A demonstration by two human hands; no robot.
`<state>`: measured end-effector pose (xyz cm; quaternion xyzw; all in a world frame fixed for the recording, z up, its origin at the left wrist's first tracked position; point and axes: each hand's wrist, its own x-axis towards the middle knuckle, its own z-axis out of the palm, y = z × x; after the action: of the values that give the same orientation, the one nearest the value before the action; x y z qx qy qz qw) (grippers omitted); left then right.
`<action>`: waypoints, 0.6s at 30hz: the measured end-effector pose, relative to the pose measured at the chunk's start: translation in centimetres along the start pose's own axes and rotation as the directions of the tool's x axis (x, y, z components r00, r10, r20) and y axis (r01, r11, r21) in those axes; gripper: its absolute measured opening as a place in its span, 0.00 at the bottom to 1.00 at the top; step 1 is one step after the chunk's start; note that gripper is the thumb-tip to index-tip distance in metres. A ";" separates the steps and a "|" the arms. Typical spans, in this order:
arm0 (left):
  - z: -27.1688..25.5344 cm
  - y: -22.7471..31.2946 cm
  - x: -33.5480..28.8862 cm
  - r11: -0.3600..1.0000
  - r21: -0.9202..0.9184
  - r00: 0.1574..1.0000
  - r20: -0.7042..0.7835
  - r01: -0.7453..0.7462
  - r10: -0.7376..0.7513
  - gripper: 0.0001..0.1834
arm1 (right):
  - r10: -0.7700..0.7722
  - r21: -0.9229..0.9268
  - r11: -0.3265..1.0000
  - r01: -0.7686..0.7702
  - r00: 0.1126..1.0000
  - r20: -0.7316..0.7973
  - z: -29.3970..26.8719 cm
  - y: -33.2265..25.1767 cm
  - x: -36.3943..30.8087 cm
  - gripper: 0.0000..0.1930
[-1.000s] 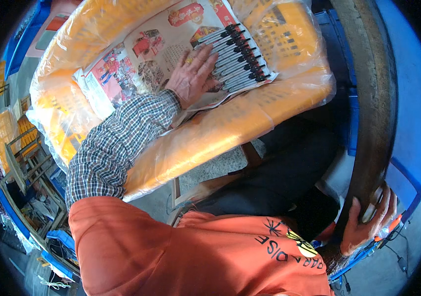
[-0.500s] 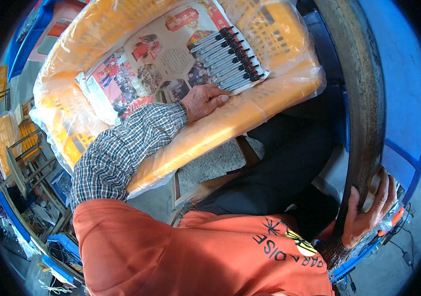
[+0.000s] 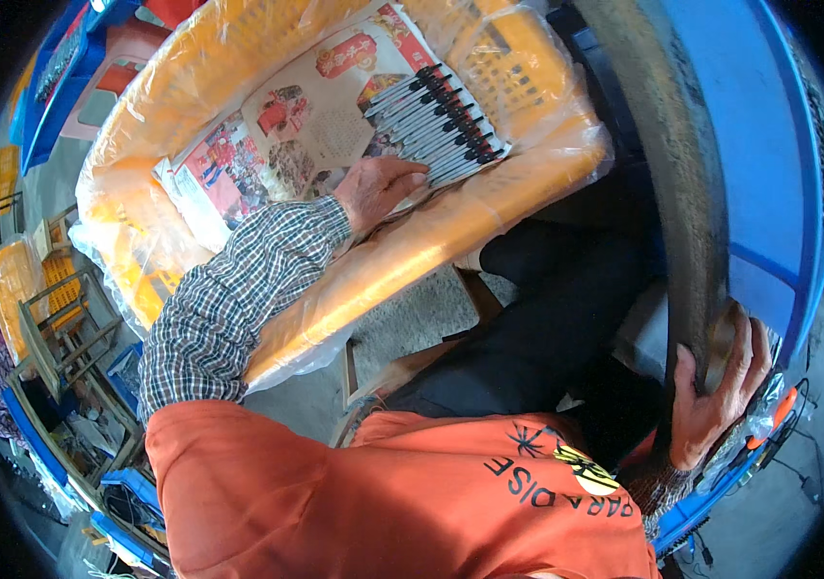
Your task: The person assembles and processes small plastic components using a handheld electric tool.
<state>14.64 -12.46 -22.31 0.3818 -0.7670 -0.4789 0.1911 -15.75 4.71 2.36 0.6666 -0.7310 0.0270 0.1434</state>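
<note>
My left hand (image 3: 380, 191), in a checked sleeve, reaches over the near side of a yellow plastic basket (image 3: 383, 289) lined with clear film. Its fingers are bent and close together at the lower end of a row of slim white pens (image 3: 441, 121) with black clips. Whatever lies under the fingertips is hidden. Beneath the pens is a printed paper sheet (image 3: 325, 116) with red pictures. At the lower right my right hand (image 3: 721, 400) rests by the worn dark bench edge (image 3: 692, 193), thumb and fingers apart, with nothing seen held.
A blue tray (image 3: 769, 145) stands on the right beyond the bench edge. Below it are an orange-handled tool (image 3: 772, 418) and dark cables (image 3: 798, 473). On the left stand wooden frames (image 3: 59, 347), another yellow basket (image 3: 16, 289) and blue bins (image 3: 50, 96).
My left hand has moved left and slightly up along the pens, its fingers now nearer their pale ends. The whole view has shifted a little. My right hand stays by the bench edge.
</note>
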 end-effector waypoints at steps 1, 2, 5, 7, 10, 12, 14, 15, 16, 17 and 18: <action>-0.3 0.3 -0.1 1.000 -0.002 0.999 -0.008 0.031 -0.031 0.15 | 0.013 -0.004 1.000 -0.013 1.000 -0.012 -0.1 -0.1 0.0 0.36; -0.6 0.7 -0.2 0.998 -0.003 0.998 -0.015 0.059 -0.059 0.14 | 0.002 0.020 1.000 -0.002 1.000 -0.017 -0.3 -0.3 0.0 0.37; -0.8 2.7 0.3 0.990 0.124 0.998 0.009 0.065 -0.067 0.14 | -0.020 0.052 0.998 0.024 0.997 -0.072 0.9 0.5 -0.2 0.35; -1.3 3.2 0.2 0.991 0.135 1.000 0.001 -0.024 0.024 0.14 | -0.014 0.089 0.996 0.021 0.997 -0.072 0.1 0.5 0.0 0.35; -2.8 5.8 -0.5 0.970 0.237 0.998 -0.015 -0.057 0.062 0.12 | -0.077 0.130 0.987 0.090 0.992 -0.104 1.0 0.8 0.0 0.34; -3.7 7.8 -0.6 0.973 0.228 0.998 -0.052 -0.025 0.038 0.12 | -0.091 0.193 0.975 0.109 0.990 -0.105 0.8 1.1 0.2 0.33; -4.7 9.7 0.8 0.953 0.278 0.990 -0.044 -0.119 0.136 0.12 | -0.085 0.226 0.967 0.116 0.986 -0.141 0.3 1.5 -0.4 0.31; -4.9 10.3 0.7 0.934 0.314 0.978 -0.062 -0.171 0.200 0.12 | -0.078 0.238 0.964 0.116 0.983 -0.165 0.0 1.4 -1.1 0.31; -5.0 11.6 0.9 0.935 0.294 0.971 -0.068 -0.198 0.227 0.12 | -0.073 0.250 0.961 0.121 0.979 -0.190 -0.6 1.5 -1.4 0.30; -5.0 12.8 1.2 0.936 0.273 0.965 -0.075 -0.223 0.252 0.12 | -0.062 0.246 0.962 0.116 0.974 -0.217 -1.0 1.8 -2.0 0.28; -5.0 13.5 1.6 0.920 0.304 0.960 -0.055 -0.247 0.276 0.12 | -0.064 0.242 0.962 0.127 0.966 -0.249 -0.9 2.3 -2.4 0.28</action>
<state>11.49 -13.26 -8.21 0.3226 -0.8636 -0.3108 0.2313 -17.68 7.52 3.01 0.7061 -0.6655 0.1943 0.1443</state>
